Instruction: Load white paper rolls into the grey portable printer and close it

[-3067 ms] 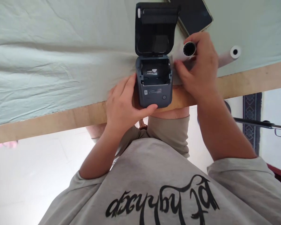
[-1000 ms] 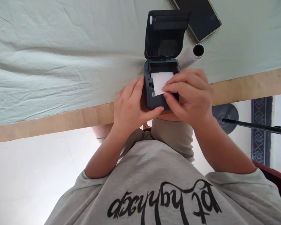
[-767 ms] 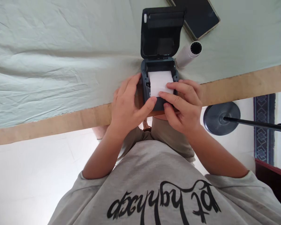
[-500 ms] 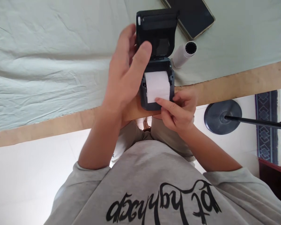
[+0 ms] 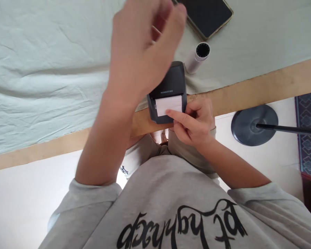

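Note:
A small dark label printer (image 5: pixel 170 81) sits at the table's near edge with its lid down. A white paper strip (image 5: pixel 168 104) sticks out below the lid toward me. My right hand (image 5: pixel 194 121) grips the printer's near right corner, its index finger pressing the strip flat against the casing. Above the printer's left side is my left hand (image 5: pixel 142 48), slightly blurred and holding nothing. Its fingers are loosely bent and the thumb stands apart from them. Part of the lid is hidden behind this hand.
Behind the printer stands a pale cylinder (image 5: pixel 193 62) with a dark top. Farther back lies a dark phone (image 5: pixel 209 15). A light green cloth (image 5: pixel 54 69) covers the table up to its wooden edge (image 5: pixel 248 83). A round black stand base (image 5: pixel 245 126) rests on the floor at right.
The printer's lid has gone from standing up to lying down over the paper roll. My left hand has moved up and away from it. My right hand still presses the strip.

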{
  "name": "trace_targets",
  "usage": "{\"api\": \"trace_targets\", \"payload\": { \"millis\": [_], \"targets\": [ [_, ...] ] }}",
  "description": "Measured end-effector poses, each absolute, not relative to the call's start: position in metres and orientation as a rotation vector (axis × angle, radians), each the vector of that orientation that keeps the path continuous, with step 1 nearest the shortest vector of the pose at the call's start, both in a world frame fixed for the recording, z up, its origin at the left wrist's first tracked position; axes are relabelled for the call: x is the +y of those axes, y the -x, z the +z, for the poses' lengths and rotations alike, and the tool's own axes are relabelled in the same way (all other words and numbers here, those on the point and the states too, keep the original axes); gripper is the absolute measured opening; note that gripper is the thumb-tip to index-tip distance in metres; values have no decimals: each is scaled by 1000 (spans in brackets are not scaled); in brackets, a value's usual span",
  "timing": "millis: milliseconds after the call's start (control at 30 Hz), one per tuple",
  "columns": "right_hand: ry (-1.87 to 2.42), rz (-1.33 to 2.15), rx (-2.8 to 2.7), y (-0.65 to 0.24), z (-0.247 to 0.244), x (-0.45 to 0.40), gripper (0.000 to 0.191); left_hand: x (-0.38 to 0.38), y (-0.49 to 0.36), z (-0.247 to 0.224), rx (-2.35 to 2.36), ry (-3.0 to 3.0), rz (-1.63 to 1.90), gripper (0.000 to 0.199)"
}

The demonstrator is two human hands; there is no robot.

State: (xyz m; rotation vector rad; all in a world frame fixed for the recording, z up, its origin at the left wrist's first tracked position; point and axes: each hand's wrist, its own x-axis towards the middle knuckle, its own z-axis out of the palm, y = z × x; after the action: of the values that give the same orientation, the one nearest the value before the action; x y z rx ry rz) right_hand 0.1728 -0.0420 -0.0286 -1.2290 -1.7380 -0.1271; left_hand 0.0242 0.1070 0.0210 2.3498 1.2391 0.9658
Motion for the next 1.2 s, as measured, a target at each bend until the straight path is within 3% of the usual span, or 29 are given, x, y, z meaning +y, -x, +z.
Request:
{"api": "trace_targets", "payload": {
  "millis": [167,300,433,533,700,900,1200],
  "targets": [
    [1215,-2,-1675,-175,-28,-41,34,106,-49,29,1326,-2403,624,41],
    [1158,285,-1563,-180,-21,-42,36,106,-74,41,1428,-2467,84,21],
    [1175,486,-1373,-187,-18,-46,9,100,-89,54,1539,-2459,-347,27],
    [1158,695,-1297,-195,-19,-46,17,97,-91,57,1533,-2467,-469,32],
    [1126,926,-1164,-205,-17,-41,22,95,-88,55,1506,-2525,-554,51],
    [1158,1114,-969,-208,-10,-35,12,93,-80,55,1404,-2565,-168,47],
    [1110,1201,-871,-210,-5,-30,11,92,-80,54,1387,-2575,-163,53]
  ]
}}
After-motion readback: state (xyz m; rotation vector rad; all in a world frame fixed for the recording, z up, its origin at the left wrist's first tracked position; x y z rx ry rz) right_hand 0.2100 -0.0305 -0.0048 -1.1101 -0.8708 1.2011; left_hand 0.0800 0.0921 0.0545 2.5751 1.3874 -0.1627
